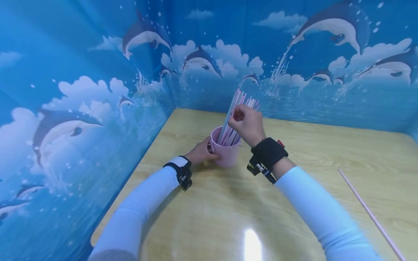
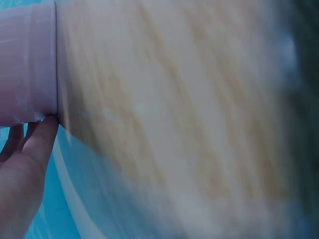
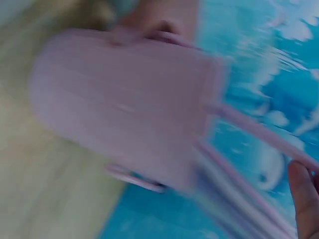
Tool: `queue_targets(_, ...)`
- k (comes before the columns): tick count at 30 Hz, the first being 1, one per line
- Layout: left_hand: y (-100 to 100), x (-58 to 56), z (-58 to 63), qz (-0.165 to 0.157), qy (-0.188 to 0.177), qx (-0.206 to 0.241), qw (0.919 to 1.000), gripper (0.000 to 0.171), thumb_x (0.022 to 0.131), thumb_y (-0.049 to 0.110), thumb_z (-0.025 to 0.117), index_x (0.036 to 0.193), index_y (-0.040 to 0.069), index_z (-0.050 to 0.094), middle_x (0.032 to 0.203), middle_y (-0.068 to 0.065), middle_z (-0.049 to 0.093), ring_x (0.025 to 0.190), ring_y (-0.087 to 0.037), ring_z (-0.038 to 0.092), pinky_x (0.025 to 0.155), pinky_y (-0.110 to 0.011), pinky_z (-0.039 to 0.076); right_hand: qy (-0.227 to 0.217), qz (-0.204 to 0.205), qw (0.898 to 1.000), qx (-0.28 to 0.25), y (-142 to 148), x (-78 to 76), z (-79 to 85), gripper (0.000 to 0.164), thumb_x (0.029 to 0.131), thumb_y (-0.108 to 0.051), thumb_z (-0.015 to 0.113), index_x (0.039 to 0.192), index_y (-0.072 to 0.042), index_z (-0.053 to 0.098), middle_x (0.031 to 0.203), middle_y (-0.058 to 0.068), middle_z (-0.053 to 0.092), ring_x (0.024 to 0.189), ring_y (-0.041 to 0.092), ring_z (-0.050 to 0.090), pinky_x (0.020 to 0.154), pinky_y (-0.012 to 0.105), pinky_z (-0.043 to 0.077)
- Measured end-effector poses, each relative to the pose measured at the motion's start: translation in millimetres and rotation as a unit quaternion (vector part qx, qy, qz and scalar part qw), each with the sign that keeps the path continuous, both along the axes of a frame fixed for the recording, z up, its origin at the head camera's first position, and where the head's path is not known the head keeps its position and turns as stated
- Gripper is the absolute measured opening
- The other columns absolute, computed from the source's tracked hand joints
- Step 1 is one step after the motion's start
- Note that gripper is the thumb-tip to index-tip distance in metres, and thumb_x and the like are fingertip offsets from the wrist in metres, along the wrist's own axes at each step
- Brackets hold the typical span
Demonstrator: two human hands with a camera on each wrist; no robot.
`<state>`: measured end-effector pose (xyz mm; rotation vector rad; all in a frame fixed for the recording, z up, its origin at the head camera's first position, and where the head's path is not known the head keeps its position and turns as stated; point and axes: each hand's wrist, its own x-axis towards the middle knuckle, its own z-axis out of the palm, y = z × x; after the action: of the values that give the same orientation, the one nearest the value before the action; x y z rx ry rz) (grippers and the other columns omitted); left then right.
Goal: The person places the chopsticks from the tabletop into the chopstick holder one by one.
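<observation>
A small pink bucket (image 1: 226, 156) with side handles stands on the table, holding a bundle of thin pink, white and bluish sticks (image 1: 230, 127) that lean to the upper right. My left hand (image 1: 203, 152) grips the bucket's left side low down; in the left wrist view its fingers (image 2: 42, 142) press against the bucket wall (image 2: 30, 64). Above the rim, my right hand (image 1: 249, 124) pinches one pink stick (image 3: 259, 130), seen in the right wrist view running from the bucket's mouth to the thumb and fingers. That view is blurred, and the stick's far end is hidden.
Another long pink stick (image 1: 370, 214) lies alone on the wood-patterned table (image 1: 307, 156) at the right. A blue curtain with dolphins (image 1: 202, 61) rises along the back and left edges. Light glares on the tabletop near the front.
</observation>
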<state>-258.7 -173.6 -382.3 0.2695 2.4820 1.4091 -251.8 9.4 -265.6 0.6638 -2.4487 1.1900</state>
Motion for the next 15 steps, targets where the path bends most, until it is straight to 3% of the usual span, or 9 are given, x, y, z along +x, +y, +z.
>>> queue_targets(3, -0.5, 0.2, -5.5, -0.006, 0.004, 0.005, 1.0000, 0.090, 0.059, 0.038, 0.073, 0.131, 0.029, 0.019, 0.135, 0.003, 0.031, 0.124, -0.018, 0.029, 0.104, -0.040, 0.023, -0.014, 0.003, 1.000, 0.018, 1.2, -1.1, -17.4, 0.006, 0.073, -0.010, 0.056, 0.076, -0.005, 0.057, 0.073, 0.007, 0.062, 0.065, 0.015, 0.059, 0.056, 0.025, 0.051)
queue_targets(8, -2.0, -0.9, -7.3, 0.000, 0.010, 0.012, 0.9999, 0.091, 0.058, 0.036, 0.074, 0.131, 0.028, 0.020, 0.134, 0.004, 0.033, 0.123, -0.017, 0.030, 0.104, -0.041, 0.023, -0.030, 0.004, 0.998, 0.048, 19.8, -1.4, -16.5, 0.015, 0.079, -0.018, 0.052, 0.073, -0.006, 0.061, 0.067, 0.008, 0.063, 0.056, 0.014, 0.058, 0.051, 0.024, 0.049)
queue_targets(11, 0.3, 1.5, -1.4, 0.004, 0.005, 0.013, 0.9999, 0.093, 0.059, 0.034, 0.074, 0.133, 0.026, 0.019, 0.135, 0.002, 0.032, 0.124, -0.018, 0.029, 0.105, -0.040, 0.022, -0.043, -0.005, 0.997, 0.057, 47.9, 0.5, -11.4, 0.022, 0.082, -0.025, 0.050, 0.078, -0.009, 0.064, 0.068, 0.007, 0.065, 0.054, 0.012, 0.059, 0.051, 0.024, 0.050)
queue_targets(15, 3.4, 4.9, 4.4, 0.000, 0.013, 0.010, 0.9999, 0.092, 0.061, 0.033, 0.073, 0.134, 0.023, 0.018, 0.136, 0.000, 0.031, 0.124, -0.019, 0.029, 0.105, -0.039, 0.022, -0.052, -0.076, 0.990, 0.103, 109.3, -0.7, -14.2, 0.031, 0.084, -0.032, 0.045, 0.090, -0.007, 0.063, 0.074, 0.012, 0.065, 0.059, 0.018, 0.060, 0.051, 0.029, 0.049)
